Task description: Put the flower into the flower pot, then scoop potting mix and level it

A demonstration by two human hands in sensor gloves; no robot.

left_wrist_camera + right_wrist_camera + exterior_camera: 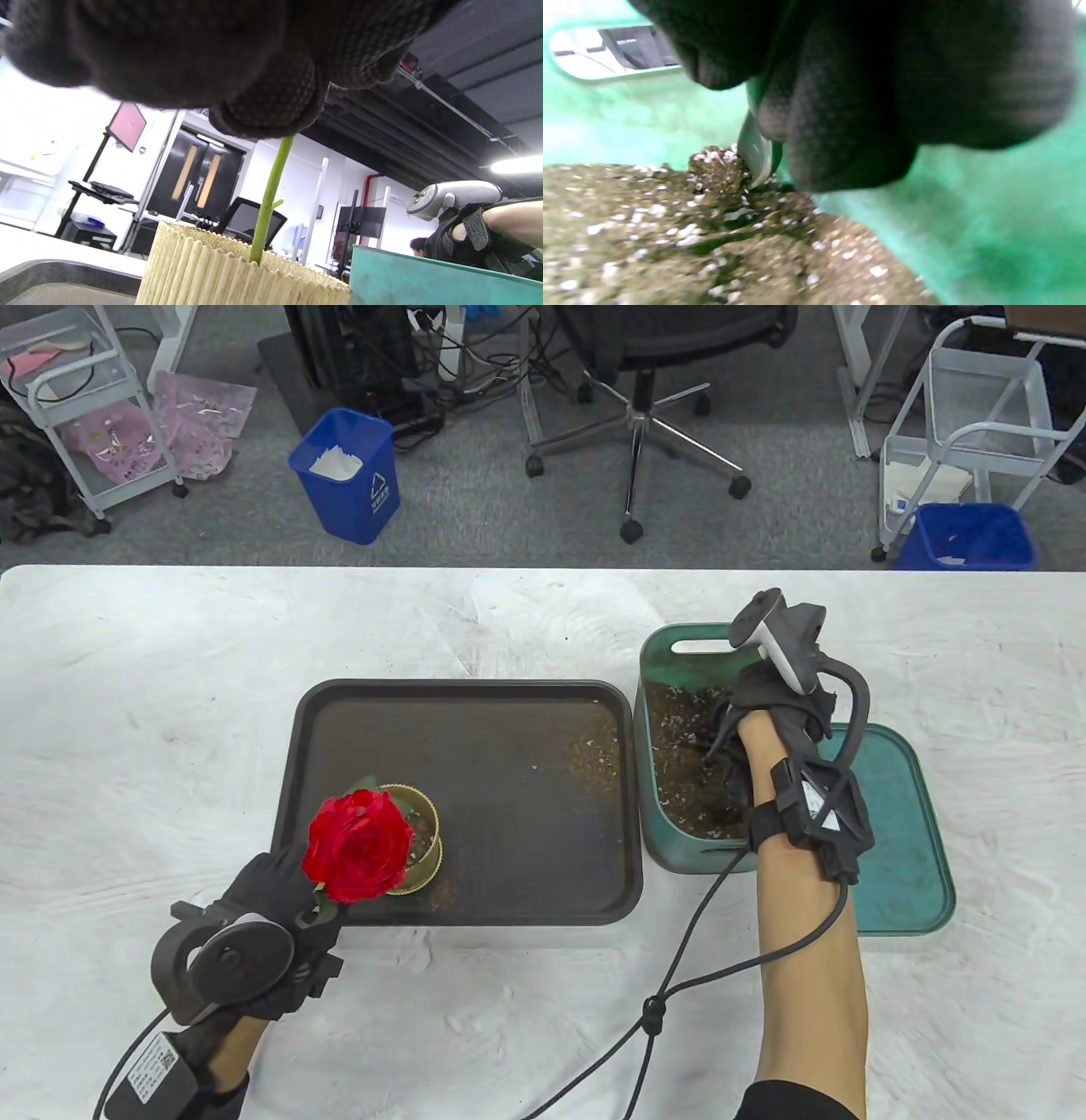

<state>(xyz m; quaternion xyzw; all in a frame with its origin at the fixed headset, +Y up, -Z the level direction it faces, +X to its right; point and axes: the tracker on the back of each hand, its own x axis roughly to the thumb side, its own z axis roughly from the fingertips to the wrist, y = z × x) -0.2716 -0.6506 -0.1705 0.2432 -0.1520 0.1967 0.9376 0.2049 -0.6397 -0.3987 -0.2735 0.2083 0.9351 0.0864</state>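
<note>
Table view, items on the white counter:

1. Dark tray, rectangular, lying at centre, with scattered crumbs of potting mix near its right side.
2. Flower pot, ribbed and pale yellow, standing upright in the tray's near left corner.
3. Flower, a red rose whose bloom overlapped the pot's left rim from above. Left wrist view showed its green stem running down from the glove into the pot's mouth, slightly tilted.
4. Left hand, black-gloved, at the tray's near left corner; its fingers were curled round the stem just below the bloom, grasping it.
5. Green bin, just right of the tray, holding brown potting mix flecked with white.
6. Green lid, lying flat beside and partly under the bin on its right.
7. Right hand, gloved, reaching down inside the bin. Right wrist view showed its fingers clenched round a metal scoop, whose tip was touching a small heap of mix.

Beyond the counter: an office chair and two blue waste bins stood on the floor.
</note>
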